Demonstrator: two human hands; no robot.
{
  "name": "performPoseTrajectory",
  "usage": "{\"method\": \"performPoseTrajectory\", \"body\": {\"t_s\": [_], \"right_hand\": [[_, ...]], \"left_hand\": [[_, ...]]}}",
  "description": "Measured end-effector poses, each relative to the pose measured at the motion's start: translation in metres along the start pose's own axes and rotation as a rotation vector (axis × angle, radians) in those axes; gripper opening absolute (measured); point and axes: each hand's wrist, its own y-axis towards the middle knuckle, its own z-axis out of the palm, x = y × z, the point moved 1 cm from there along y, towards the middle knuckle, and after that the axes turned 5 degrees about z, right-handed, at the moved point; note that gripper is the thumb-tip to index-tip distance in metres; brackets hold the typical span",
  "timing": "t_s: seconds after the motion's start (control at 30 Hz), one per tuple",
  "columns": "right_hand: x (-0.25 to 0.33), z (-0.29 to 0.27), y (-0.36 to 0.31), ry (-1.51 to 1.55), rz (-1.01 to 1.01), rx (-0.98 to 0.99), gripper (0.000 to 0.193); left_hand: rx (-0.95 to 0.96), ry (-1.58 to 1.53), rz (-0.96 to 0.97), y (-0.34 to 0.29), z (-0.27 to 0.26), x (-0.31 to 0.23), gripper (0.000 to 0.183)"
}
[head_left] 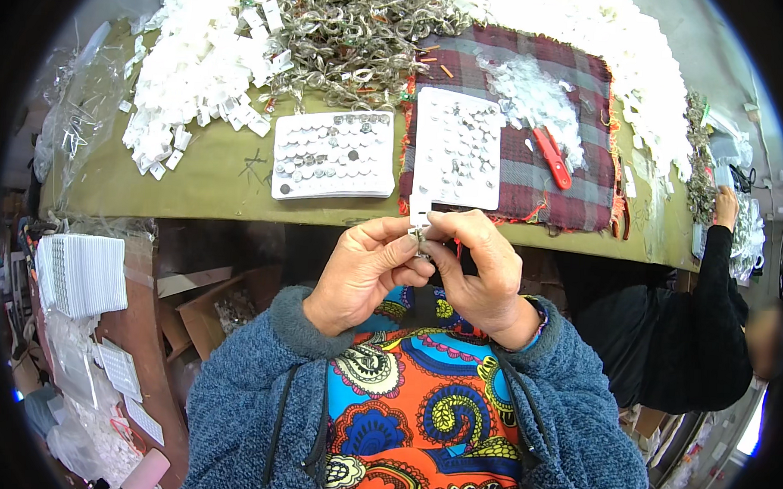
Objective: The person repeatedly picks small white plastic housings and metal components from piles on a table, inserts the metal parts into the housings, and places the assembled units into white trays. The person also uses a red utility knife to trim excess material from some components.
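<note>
In front of my chest, both hands meet just off the table's near edge. My left hand (365,265) is closed, its thumb and fingers pinching at a small metallic piece of jewellery (420,237). From the other side my right hand (481,269) pinches the same piece, index finger against a small white tag (419,211) that sticks up above it. The fingers hide most of the piece. Just beyond lies a white card (455,191) with rows of small round silvery items. A second such card (331,186) lies on a stack to its left.
On the green table (212,191) lies a plaid cloth (587,75) with red-handled cutters (551,159) and small clear plastic bags (531,81). Behind are heaps of white tags (200,57) and tangled metallic jewellery (347,36). Stacked white cards (84,273) stand at left. Another person's hand (726,209) is at right.
</note>
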Motion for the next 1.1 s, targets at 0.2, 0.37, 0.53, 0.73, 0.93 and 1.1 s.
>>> {"method": "performPoseTrajectory", "body": {"t_s": [0.2, 0.37, 0.53, 0.73, 0.93, 1.1], "right_hand": [[-0.009, -0.005, 0.000, 0.195, 0.089, -0.099, 0.029], [-0.015, -0.006, 0.003, 0.150, -0.021, -0.091, 0.030], [-0.024, -0.010, 0.000, -0.100, -0.290, 0.002, 0.035], [-0.029, -0.010, -0.006, -0.065, -0.265, 0.039, 0.038], [-0.036, -0.016, 0.016, -0.238, -0.104, -0.081, 0.031], [-0.035, -0.012, 0.028, -0.325, -0.111, 0.094, 0.034]], "left_hand": [[0.002, 0.097, 0.002, 0.005, 0.002, -0.004, 0.030], [0.014, 0.216, 0.061, 0.008, 0.008, -0.005, 0.031], [-0.012, 0.178, 0.019, 0.007, 0.008, -0.001, 0.028], [-0.105, 0.210, -0.021, 0.004, 0.005, -0.003, 0.023], [-0.096, 0.214, 0.034, 0.005, 0.007, -0.010, 0.019], [-0.121, 0.224, 0.024, 0.009, 0.009, -0.012, 0.022]]}}
